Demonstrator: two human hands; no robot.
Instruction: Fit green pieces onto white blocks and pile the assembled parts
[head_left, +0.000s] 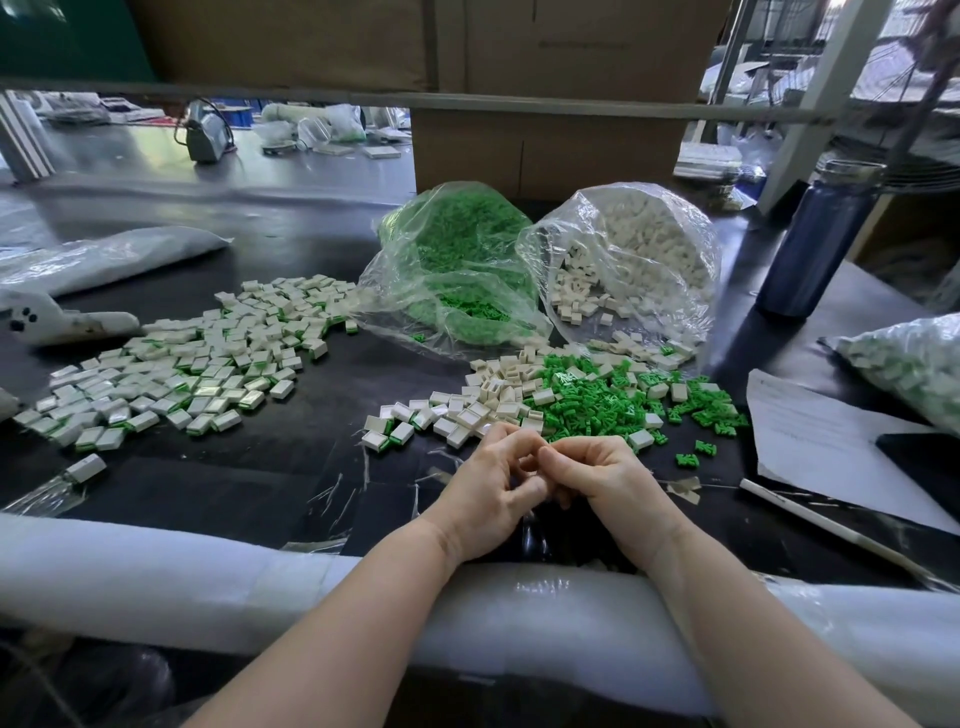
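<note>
Table (291, 483): a dark, matte top with scraps of clear tape stuck on it; a thick white padded roll (208, 577) runs along its near edge under both forearms.
Assembled pile (171, 374): small rectangular blocks, glossy white on top with a green edge showing at the side, spread in a wide loose drift on the left of the table, well apart from the hands.
White blocks (493, 395): plain, boxy, off-white plastic pieces, some showing slots, scattered just beyond the fingertips.
Green pieces (623, 400): small, bright green, irregular plastic bits heaped to the right of the white blocks, beyond the right hand.
Green bag (457, 270): crinkled clear plastic, lying open and full of green pieces, behind the loose heaps.
White bag (634, 260): the same clear film, spilling white blocks at its mouth, just beside the green bag.
Left hand (488, 493): fingers curled inward, tips meeting the right hand's; whether it grips anything cannot be told.
Right hand (597, 473): fingers curled, thumb tucked against the left hand's fingers; any part between them is hidden.
Bottle (815, 239): dark blue cylinder with a metal cap, upright at the far right.
Paper (821, 436): a white sheet, right of the hands, beside a thin white stick (831, 530).
Cardboard box (545, 150): brown, behind the 2 bags.
</note>
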